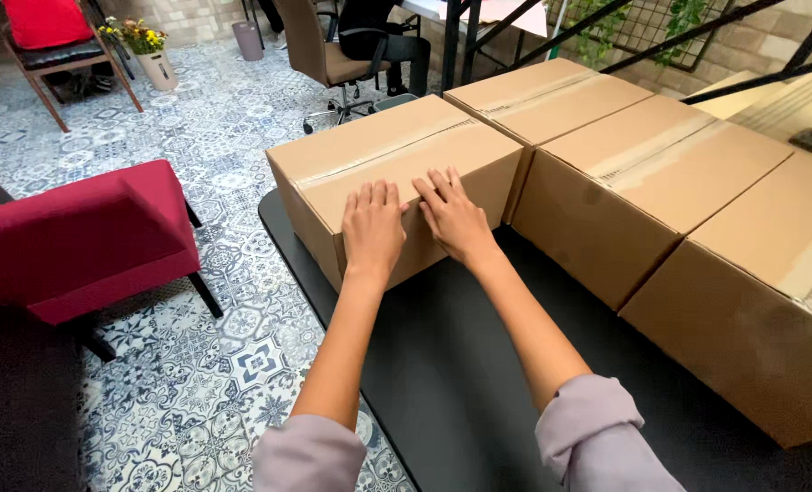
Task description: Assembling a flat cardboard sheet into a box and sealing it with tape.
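Left hand (pixel 373 228) flat, open on cardboard box (pixel 369 159) front, right hand (pixel 453 217) likewise, fingers spread

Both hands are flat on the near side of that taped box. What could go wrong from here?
1. The box sits at the black table's left edge; a sideways push might tip it off.
2. The left hand and right hand only press flat, so a lift could slip.
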